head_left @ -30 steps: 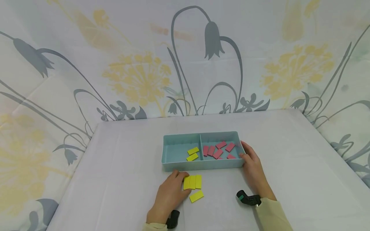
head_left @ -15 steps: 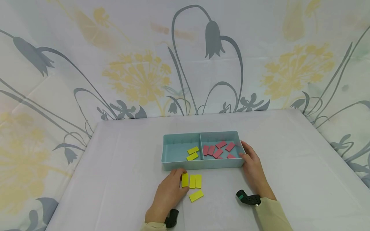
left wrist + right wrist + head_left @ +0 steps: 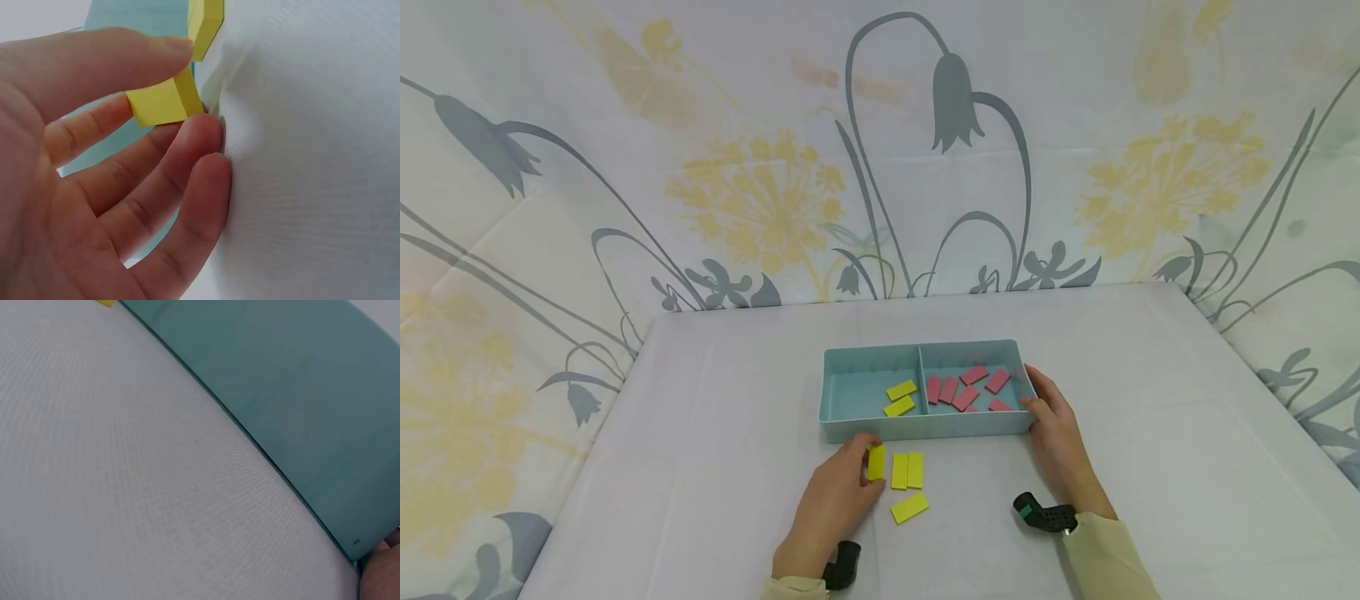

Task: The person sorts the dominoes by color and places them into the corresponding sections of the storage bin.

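My left hand (image 3: 831,508) pinches a yellow rectangular block (image 3: 876,462) between thumb and fingers, just in front of a pale blue-green divided box (image 3: 925,428). In the left wrist view the block (image 3: 156,105) is tilted, its far part behind the thumb. Two yellow blocks (image 3: 899,472) stand side by side on the table to its right, and a slanted one (image 3: 910,508) lies nearer. My right hand (image 3: 1060,442) holds the right end of the box, thumb at the front corner. The left compartment contains two yellow blocks (image 3: 899,406); several pink blocks (image 3: 966,398) lie in the right one.
A white cloth (image 3: 737,433) covers the table. Behind and at both sides hangs flower-printed fabric (image 3: 760,192). A black wrist camera (image 3: 1045,514) is strapped to the right wrist, and another (image 3: 842,567) to the left.
My left hand has drawn one yellow block leftward, away from the row of three, and tilted it up closer to the box. The right hand and the box stay in place.
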### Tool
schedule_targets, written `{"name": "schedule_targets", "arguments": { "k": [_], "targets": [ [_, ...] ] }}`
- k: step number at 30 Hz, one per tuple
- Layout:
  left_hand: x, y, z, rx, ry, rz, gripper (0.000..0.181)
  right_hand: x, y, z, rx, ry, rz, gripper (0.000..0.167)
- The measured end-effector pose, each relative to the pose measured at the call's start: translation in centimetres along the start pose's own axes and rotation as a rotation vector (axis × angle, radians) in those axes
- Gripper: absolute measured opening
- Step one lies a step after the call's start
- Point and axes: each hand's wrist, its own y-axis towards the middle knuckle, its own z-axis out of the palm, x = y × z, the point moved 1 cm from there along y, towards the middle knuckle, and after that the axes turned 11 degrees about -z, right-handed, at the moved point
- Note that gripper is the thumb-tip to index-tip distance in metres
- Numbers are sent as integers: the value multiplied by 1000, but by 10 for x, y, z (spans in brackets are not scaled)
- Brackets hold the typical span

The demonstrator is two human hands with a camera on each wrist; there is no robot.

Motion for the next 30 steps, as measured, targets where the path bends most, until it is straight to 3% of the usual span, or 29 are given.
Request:
{"name": "schedule_targets", "arguments": {
  "k": [17, 30],
  "targets": [
    [-5, -1, -5, -26, -66, -3, 46, 0, -1, 0, 4, -3, -6, 50],
    [-6, -1, -8, -138, -107, 62, 48, 0, -1, 0, -1, -11, -3, 50]
  ]
}}
